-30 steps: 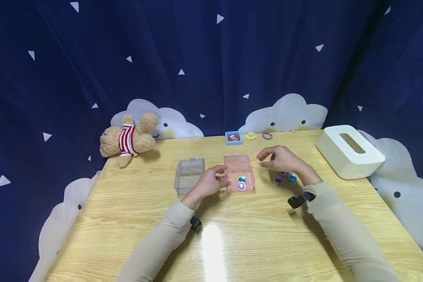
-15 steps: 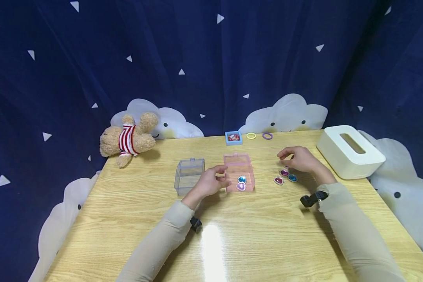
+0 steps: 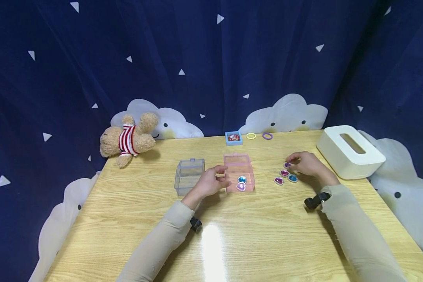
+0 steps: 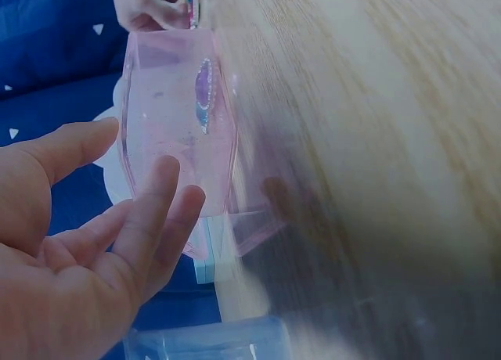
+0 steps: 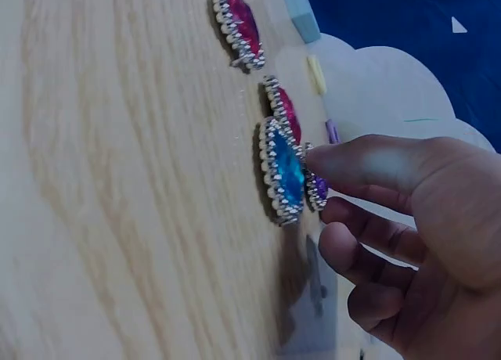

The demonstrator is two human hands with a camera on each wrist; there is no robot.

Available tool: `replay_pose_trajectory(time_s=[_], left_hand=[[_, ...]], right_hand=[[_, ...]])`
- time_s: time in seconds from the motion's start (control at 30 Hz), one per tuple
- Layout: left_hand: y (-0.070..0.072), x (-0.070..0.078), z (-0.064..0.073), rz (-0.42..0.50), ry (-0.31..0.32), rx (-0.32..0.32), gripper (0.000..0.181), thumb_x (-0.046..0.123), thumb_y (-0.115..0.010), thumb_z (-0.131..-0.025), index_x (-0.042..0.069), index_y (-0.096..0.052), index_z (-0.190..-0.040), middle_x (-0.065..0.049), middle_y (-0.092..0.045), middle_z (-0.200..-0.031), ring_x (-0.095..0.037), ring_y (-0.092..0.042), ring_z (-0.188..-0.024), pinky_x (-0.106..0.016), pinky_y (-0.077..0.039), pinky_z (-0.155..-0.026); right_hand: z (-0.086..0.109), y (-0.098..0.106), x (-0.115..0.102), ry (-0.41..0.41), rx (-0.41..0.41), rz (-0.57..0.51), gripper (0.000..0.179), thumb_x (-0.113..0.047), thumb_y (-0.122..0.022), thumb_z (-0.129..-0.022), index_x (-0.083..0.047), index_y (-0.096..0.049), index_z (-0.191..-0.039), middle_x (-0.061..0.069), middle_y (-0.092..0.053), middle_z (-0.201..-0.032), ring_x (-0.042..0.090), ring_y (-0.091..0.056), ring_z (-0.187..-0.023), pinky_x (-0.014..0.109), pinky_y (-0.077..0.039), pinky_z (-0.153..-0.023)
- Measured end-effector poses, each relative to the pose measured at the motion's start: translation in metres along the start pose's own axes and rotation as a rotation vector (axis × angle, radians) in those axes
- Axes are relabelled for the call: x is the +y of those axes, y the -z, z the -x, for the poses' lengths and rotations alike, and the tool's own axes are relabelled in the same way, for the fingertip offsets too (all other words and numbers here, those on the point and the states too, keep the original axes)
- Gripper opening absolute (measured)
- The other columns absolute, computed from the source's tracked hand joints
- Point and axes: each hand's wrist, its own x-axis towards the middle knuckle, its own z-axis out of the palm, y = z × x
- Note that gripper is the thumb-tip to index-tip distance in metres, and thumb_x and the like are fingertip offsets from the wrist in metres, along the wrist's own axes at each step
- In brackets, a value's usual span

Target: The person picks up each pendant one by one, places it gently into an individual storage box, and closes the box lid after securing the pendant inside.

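Note:
At the right, the thumb and fingertips of my right hand (image 3: pixel 307 163) pinch a purple heart-shaped gem (image 5: pixel 318 189) at the table surface. Close to it lie a blue gem (image 5: pixel 286 172) and two magenta gems, one (image 3: pixel 284 173) beside the blue and one (image 3: pixel 278 180) nearer the boxes; all have silvery beaded edges. My left hand (image 3: pixel 208 182) is held with loosely bent fingers at the left side of an open pink clear box (image 3: pixel 248 170); whether it touches the wall I cannot tell. Inside lie a blue gem (image 3: pixel 242 179) and a lilac gem (image 3: pixel 241 187).
Left of my left hand stands an open greyish clear box (image 3: pixel 183 182). Along the back lie a blue square case (image 3: pixel 234 138), a yellow ring (image 3: pixel 251 136) and a purple ring (image 3: pixel 267 136). A teddy bear (image 3: pixel 128 139) lies back left; a white tissue box (image 3: pixel 352 152) stands right.
My right hand has moved from beside the pink box to the right, then down onto the purple gem. My left hand and the boxes have stayed still.

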Motion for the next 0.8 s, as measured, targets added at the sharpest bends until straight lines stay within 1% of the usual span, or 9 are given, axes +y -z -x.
replay_pose_trajectory(time_s=[0.07,0.17,0.3,0.57,0.8], left_hand=[[0.0002,0.0002,0.0000,0.011,0.005,-0.002,0.060,0.017,-0.074,-0.090,0.013,-0.050,-0.146,-0.016,-0.057,-0.139,-0.028,-0.066,-0.116,-0.030,-0.060,-0.085],[0.0003,-0.0001,-0.0002,0.017,0.005,-0.003,0.061,0.017,-0.075,-0.090,0.013,-0.051,-0.146,-0.015,-0.057,-0.139,-0.028,-0.067,-0.115,-0.030,-0.060,-0.085],[0.0003,-0.0002,-0.0007,0.016,-0.002,-0.003,0.061,0.017,-0.075,-0.089,0.012,-0.051,-0.145,-0.016,-0.057,-0.138,-0.028,-0.067,-0.114,-0.030,-0.060,-0.085],[0.0004,-0.0002,-0.0005,0.024,-0.007,-0.006,0.061,0.017,-0.074,-0.090,0.011,-0.050,-0.146,-0.017,-0.057,-0.139,-0.028,-0.067,-0.115,-0.032,-0.060,-0.087],[0.0003,-0.0009,-0.0006,0.018,-0.014,-0.006,0.061,0.017,-0.075,-0.089,0.011,-0.051,-0.145,-0.017,-0.057,-0.138,-0.028,-0.067,-0.114,-0.030,-0.060,-0.085]], right_hand=[[-0.0010,-0.0014,0.0017,0.000,-0.001,0.011,0.036,-0.024,-0.079,-0.083,-0.007,-0.072,-0.114,0.015,-0.074,-0.110,0.036,-0.065,-0.105,0.053,-0.049,-0.094],[-0.0027,-0.0030,0.0026,0.007,-0.007,0.023,0.038,-0.024,-0.079,-0.082,-0.006,-0.071,-0.115,0.015,-0.073,-0.107,0.034,-0.065,-0.101,0.054,-0.048,-0.093],[-0.0039,-0.0037,0.0026,0.007,-0.020,0.035,0.039,-0.024,-0.079,-0.082,-0.005,-0.071,-0.115,0.013,-0.072,-0.102,0.028,-0.063,-0.095,0.050,-0.048,-0.088],[-0.0047,-0.0036,0.0001,-0.009,-0.022,0.055,0.035,-0.024,-0.078,-0.083,-0.006,-0.072,-0.112,0.010,-0.071,-0.097,0.025,-0.060,-0.089,0.044,-0.046,-0.083],[-0.0035,-0.0021,-0.0011,-0.024,-0.013,0.059,0.034,-0.026,-0.077,-0.083,-0.006,-0.071,-0.110,0.005,-0.067,-0.089,0.021,-0.056,-0.083,0.034,-0.042,-0.075]])
